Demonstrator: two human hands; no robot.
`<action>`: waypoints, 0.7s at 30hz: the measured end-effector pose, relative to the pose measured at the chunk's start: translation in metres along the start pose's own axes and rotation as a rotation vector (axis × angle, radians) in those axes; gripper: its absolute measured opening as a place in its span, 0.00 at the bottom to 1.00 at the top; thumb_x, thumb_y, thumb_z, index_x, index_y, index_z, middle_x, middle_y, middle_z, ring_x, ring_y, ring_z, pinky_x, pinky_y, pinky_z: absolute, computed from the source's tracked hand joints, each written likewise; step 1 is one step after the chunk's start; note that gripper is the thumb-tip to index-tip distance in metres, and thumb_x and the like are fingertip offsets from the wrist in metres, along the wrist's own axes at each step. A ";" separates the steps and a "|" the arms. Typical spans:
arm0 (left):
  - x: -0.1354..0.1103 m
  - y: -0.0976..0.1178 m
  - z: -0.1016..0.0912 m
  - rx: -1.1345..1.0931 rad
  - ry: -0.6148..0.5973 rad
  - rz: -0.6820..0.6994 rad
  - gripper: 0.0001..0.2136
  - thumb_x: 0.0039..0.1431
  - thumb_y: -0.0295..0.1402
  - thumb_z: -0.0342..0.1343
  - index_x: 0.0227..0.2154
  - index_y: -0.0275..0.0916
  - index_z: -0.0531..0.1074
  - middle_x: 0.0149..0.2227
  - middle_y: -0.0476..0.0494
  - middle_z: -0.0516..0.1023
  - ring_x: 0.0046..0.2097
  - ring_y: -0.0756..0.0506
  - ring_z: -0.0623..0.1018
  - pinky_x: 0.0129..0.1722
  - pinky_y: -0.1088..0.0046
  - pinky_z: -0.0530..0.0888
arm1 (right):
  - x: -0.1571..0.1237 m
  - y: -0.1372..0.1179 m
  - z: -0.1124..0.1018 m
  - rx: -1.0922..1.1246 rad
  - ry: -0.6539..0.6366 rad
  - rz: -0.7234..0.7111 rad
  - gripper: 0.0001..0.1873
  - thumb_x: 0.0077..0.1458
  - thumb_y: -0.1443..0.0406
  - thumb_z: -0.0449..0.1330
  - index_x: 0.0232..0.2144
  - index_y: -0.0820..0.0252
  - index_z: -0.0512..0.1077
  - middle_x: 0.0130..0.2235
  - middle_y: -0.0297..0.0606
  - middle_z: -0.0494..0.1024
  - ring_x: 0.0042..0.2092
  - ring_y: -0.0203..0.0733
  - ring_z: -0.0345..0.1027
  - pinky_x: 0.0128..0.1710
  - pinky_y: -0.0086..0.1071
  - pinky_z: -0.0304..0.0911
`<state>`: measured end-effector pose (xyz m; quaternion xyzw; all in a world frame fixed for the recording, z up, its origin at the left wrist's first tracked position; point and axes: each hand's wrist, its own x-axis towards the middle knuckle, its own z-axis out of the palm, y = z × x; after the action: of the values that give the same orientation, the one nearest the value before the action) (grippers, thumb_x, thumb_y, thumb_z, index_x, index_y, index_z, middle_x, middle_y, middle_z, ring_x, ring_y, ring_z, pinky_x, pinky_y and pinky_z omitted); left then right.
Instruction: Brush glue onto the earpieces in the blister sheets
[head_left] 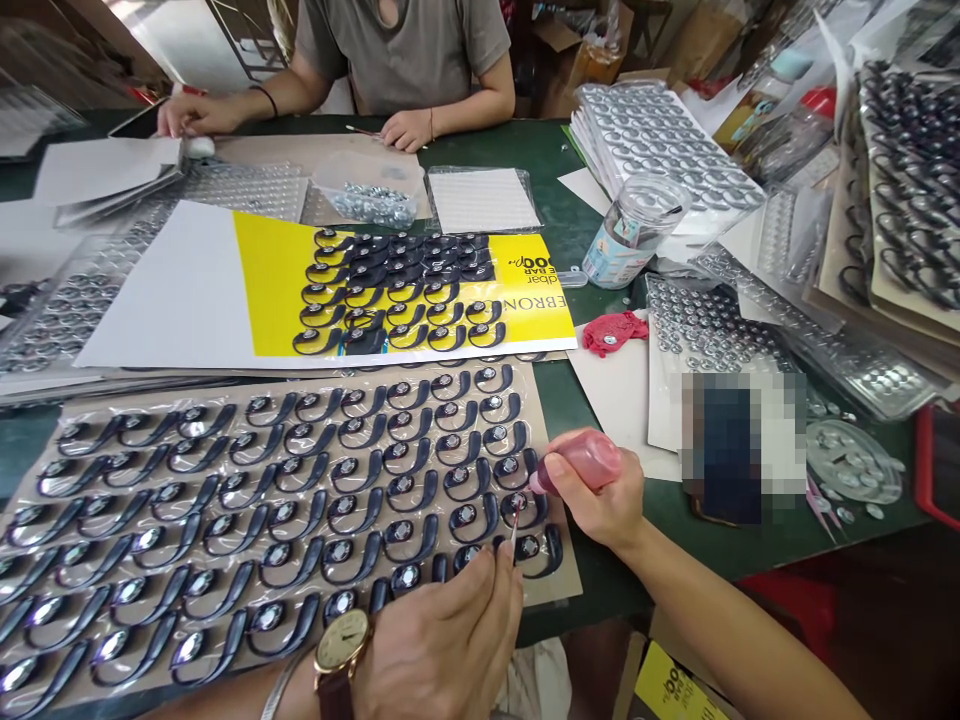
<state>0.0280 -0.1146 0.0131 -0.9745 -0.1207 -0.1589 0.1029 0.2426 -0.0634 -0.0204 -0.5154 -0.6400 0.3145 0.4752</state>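
Note:
My left hand [442, 620], wearing a wristwatch [341, 642], is closed on a thin pointed tool [515, 528] that looks like tweezers. Its tip touches or nearly touches a shiny stone on a black curved piece [536, 512]. My right hand [604, 500] is wrapped around a small squeeze bottle [589, 458] of pinkish-red liquid, tilted with its nozzle close to the same stone. Many such black hook-shaped pieces, each with a faceted stone at its round end, lie in rows on a brown cardboard sheet [551, 590]. My left hand covers part of the nearest row.
Behind the sheet lies a yellow-and-white card [277, 270] with more black pieces. Across the table sits a person [405, 60], with a tub of stones [367, 200] before them. At right are a clear jar [634, 235], red cloth [611, 332], a blurred-out phone [724, 450] and a stone tray [705, 330].

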 end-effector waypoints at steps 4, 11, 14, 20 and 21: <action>0.001 -0.001 -0.001 -0.022 -0.004 -0.012 0.20 0.60 0.20 0.35 0.45 0.19 0.71 0.44 0.24 0.75 0.47 0.37 0.77 0.49 0.62 0.72 | -0.001 0.003 0.001 0.055 -0.035 0.077 0.04 0.54 0.64 0.61 0.30 0.59 0.72 0.24 0.35 0.76 0.25 0.40 0.73 0.26 0.31 0.71; 0.004 -0.002 -0.003 -0.061 0.014 -0.058 0.21 0.60 0.18 0.33 0.44 0.20 0.72 0.43 0.26 0.76 0.47 0.38 0.77 0.48 0.65 0.73 | -0.003 0.007 0.001 0.023 -0.082 0.076 0.04 0.54 0.65 0.62 0.32 0.59 0.71 0.24 0.35 0.77 0.26 0.40 0.74 0.27 0.31 0.71; 0.004 -0.004 -0.004 -0.101 0.044 -0.091 0.22 0.60 0.18 0.32 0.43 0.21 0.72 0.43 0.27 0.77 0.47 0.38 0.78 0.47 0.65 0.74 | -0.002 0.005 0.000 0.004 -0.049 0.054 0.04 0.54 0.64 0.62 0.32 0.59 0.71 0.24 0.35 0.77 0.26 0.41 0.74 0.27 0.31 0.70; 0.003 -0.006 -0.004 -0.134 0.060 -0.106 0.21 0.61 0.18 0.33 0.42 0.21 0.73 0.43 0.28 0.77 0.46 0.39 0.78 0.47 0.64 0.74 | -0.003 0.004 0.000 -0.025 -0.055 0.020 0.04 0.53 0.65 0.62 0.32 0.59 0.71 0.25 0.35 0.77 0.25 0.41 0.74 0.27 0.31 0.71; 0.004 -0.006 -0.004 -0.135 0.061 -0.110 0.21 0.61 0.18 0.33 0.42 0.21 0.73 0.42 0.28 0.77 0.46 0.39 0.78 0.47 0.64 0.73 | -0.002 0.003 0.000 -0.025 -0.058 0.028 0.04 0.54 0.65 0.62 0.32 0.59 0.71 0.25 0.35 0.77 0.25 0.41 0.74 0.27 0.31 0.71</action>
<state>0.0288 -0.1094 0.0189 -0.9658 -0.1596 -0.2019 0.0316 0.2436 -0.0647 -0.0243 -0.5209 -0.6501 0.3278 0.4457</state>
